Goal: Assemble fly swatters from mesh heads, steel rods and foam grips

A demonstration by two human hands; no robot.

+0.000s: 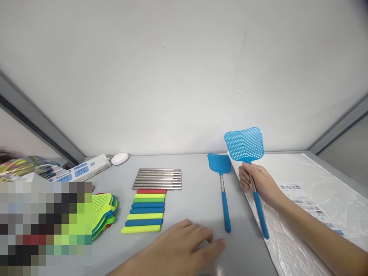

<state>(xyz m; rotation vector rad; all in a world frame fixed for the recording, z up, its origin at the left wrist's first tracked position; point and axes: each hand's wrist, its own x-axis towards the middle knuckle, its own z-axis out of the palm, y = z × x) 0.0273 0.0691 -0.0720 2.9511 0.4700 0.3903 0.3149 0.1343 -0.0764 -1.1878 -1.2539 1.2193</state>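
Nearest, the left hand (189,245) reaches over the gray table (195,199), palm down, fingers loosely bent and thumb held apart, with nothing in its grasp. Its thumb tip is just beside the grip end of the second swatter (225,211), which lies on the table between the two hands, long axis running away from the person, mesh head toward the wall.

To the right is a white plastic bag (339,191) with a printed label (306,201); it seems to carry lines of text and code marks, but the print is too small to read. Over the bag's left edge, the right hand (254,178) has its fingers curled around the metal shaft of the blue fly swatter (244,143). The mesh head rises just beyond the fist and points toward the wall; the blue grip extends back toward the person, the long axis leaning slightly left at its far end.

Left of the second swatter, colored sleeves (148,205) lie crosswise in a column, with stacked mesh heads (103,207) to their left. Beyond the sleeves, metal rods (158,178) lie side by side, also crosswise. Farther off are a white power strip (89,168), a white oval object (120,158) and the pale wall (172,84).
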